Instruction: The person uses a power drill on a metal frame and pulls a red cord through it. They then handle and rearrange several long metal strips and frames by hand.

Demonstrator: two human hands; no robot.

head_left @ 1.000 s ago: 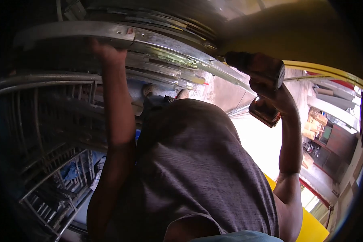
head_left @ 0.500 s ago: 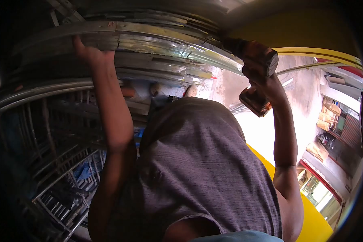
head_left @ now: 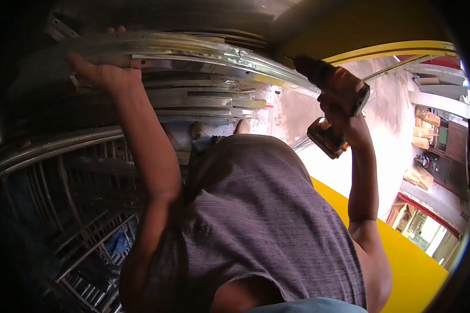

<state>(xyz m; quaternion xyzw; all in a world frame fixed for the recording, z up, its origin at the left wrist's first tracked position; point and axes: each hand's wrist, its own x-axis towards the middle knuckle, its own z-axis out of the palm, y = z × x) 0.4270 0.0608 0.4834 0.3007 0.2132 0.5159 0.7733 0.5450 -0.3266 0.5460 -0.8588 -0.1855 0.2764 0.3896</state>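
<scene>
A long metal profile (head_left: 193,47) runs across the upper part of the head view, its right end reaching toward the yellow panel. My left hand (head_left: 108,73) is wrapped round it from below, with fingertips showing over its far edge. On the right, my right hand (head_left: 339,116) grips a cordless drill (head_left: 343,86) by its handle. The drill's battery sits below that hand, and its nose points up and left, close to the profile's right end. Whether the drill tip touches anything is too dark to tell.
More metal profiles (head_left: 193,99) lie stacked beneath the held one. Metal tubes and frames (head_left: 57,148) fill the lower left. A yellow panel (head_left: 397,261) stands at lower right, and a yellow-edged panel (head_left: 381,49) hangs above. Brown wrapped bundles (head_left: 424,130) are at far right.
My left hand has shifted left along with the profile, and its fingertips now show over the far edge. The drill has moved slightly right and down, still in my right hand.
</scene>
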